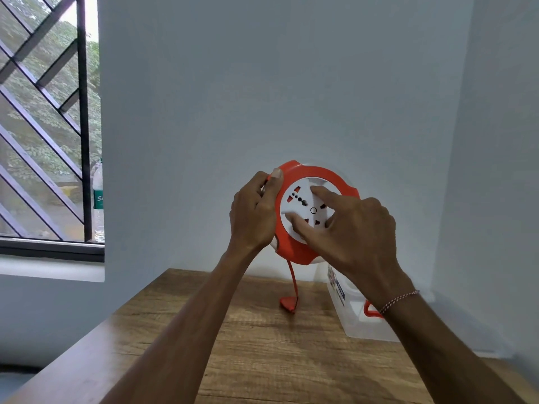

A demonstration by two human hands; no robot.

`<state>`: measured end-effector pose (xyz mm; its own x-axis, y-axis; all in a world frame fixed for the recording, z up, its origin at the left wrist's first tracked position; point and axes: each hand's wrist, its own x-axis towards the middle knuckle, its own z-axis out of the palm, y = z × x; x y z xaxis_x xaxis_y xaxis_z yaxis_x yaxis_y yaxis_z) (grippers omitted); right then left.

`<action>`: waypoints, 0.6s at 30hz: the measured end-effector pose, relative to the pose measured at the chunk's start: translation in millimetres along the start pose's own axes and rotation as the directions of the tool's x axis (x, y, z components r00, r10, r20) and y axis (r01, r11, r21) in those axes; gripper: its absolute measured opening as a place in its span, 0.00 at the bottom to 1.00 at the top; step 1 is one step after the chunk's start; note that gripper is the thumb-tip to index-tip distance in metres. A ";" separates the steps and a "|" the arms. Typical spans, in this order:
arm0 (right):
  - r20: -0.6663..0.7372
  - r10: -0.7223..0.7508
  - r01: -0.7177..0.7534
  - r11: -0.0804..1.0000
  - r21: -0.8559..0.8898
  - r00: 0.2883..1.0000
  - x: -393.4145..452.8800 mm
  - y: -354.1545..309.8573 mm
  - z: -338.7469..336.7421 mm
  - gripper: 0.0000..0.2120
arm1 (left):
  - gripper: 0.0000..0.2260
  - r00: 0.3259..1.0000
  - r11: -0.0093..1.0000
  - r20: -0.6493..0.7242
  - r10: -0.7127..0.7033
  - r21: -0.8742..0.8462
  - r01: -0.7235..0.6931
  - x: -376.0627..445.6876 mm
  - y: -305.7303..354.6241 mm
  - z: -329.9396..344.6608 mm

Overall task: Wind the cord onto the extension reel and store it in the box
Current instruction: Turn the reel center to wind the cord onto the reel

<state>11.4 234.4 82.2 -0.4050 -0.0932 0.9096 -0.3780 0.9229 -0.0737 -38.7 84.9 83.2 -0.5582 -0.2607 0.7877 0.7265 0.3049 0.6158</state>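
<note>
I hold a round orange and white extension reel [303, 199] up in front of the wall, its socket face toward me. My left hand [254, 212] grips its left rim, thumb on the orange edge. My right hand [353, 228] is on the white socket face, its thumb and fingers spread and pressing on it. A short length of orange cord [293, 282] hangs from the reel's bottom down to the orange plug [288, 304], which lies on the wooden table [262, 345]. A clear plastic box [354, 313] with an orange latch stands on the table at right, partly behind my right wrist.
A window with a dark diagonal grille [43, 126] is at left, and a plastic bottle [98, 199] stands on its sill. Plain walls meet in a corner at the right, behind the box.
</note>
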 end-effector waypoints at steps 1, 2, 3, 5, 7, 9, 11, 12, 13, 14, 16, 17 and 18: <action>-0.009 0.010 -0.010 1.000 0.005 1.000 -0.3 -1.4 1.0 0.36 | 0.14 1.000 1.000 -0.001 0.001 0.002 -0.001 0.0 0.1 0.1; -0.015 0.013 -0.013 1.000 -0.001 1.000 -0.4 -2.1 1.6 0.36 | 0.13 1.000 1.000 -0.003 0.003 0.006 -0.003 0.0 0.2 0.2; -0.018 0.009 -0.009 1.000 -0.017 1.000 -0.3 -2.2 1.8 0.36 | 0.13 1.000 1.000 -0.004 0.005 0.009 -0.005 0.1 0.3 0.1; -0.029 -0.019 0.017 0.998 -0.068 0.999 -0.2 -1.8 0.2 0.36 | 0.12 1.000 1.000 -0.005 0.006 0.009 -0.006 -0.2 0.6 -0.6; -0.047 -0.070 0.065 0.994 -0.087 0.996 1.1 1.4 -1.7 0.34 | 0.12 1.000 1.000 -0.003 0.005 0.003 -0.005 -0.3 1.3 -1.3; -0.087 -0.129 0.124 0.990 -0.061 0.988 2.6 6.0 -4.0 0.28 | 0.13 1.000 1.000 -0.003 -0.003 -0.008 0.003 -0.3 3.0 -1.9; -0.117 -0.176 0.175 0.984 -0.021 0.977 4.7 8.6 -6.6 0.19 | 0.13 1.000 1.000 -0.005 -0.008 -0.012 0.008 0.6 3.7 -2.8; -0.108 -0.197 0.197 0.980 -0.009 0.974 6.0 9.4 -7.5 0.15 | 0.14 1.000 1.000 -0.004 -0.010 -0.013 0.010 1.2 3.5 -3.1; -0.071 -0.218 0.218 0.976 -0.005 0.973 7.3 10.3 -8.0 0.12 | 0.14 1.000 1.000 -0.004 -0.013 -0.013 0.013 1.6 3.0 -3.2; -0.005 -0.234 0.234 0.972 0.000 0.972 8.5 10.4 -9.2 0.11 | 0.14 1.000 1.000 -0.007 -0.017 -0.015 0.017 2.1 2.4 -3.3; 0.161 -0.245 0.247 0.969 0.011 0.956 10.1 8.0 -14.0 0.17 | 0.16 1.000 1.000 -0.014 -0.022 -0.016 0.022 2.7 1.4 -3.1; 0.234 -0.247 0.256 0.967 -0.008 0.940 10.1 5.9 -17.3 0.20 | 0.16 1.000 1.000 -0.016 -0.023 -0.017 0.023 2.8 1.0 -3.1; 0.298 -0.245 0.270 0.962 -0.044 0.922 9.9 3.4 -20.0 0.23 | 0.17 1.000 1.000 -0.016 -0.024 -0.018 0.023 2.9 0.8 -3.1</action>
<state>22.8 244.1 99.1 -0.5292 -0.4239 0.7350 -0.4363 0.8789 0.1928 -38.5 81.5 85.9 -0.5689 -0.2820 0.7725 0.7203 0.2825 0.6335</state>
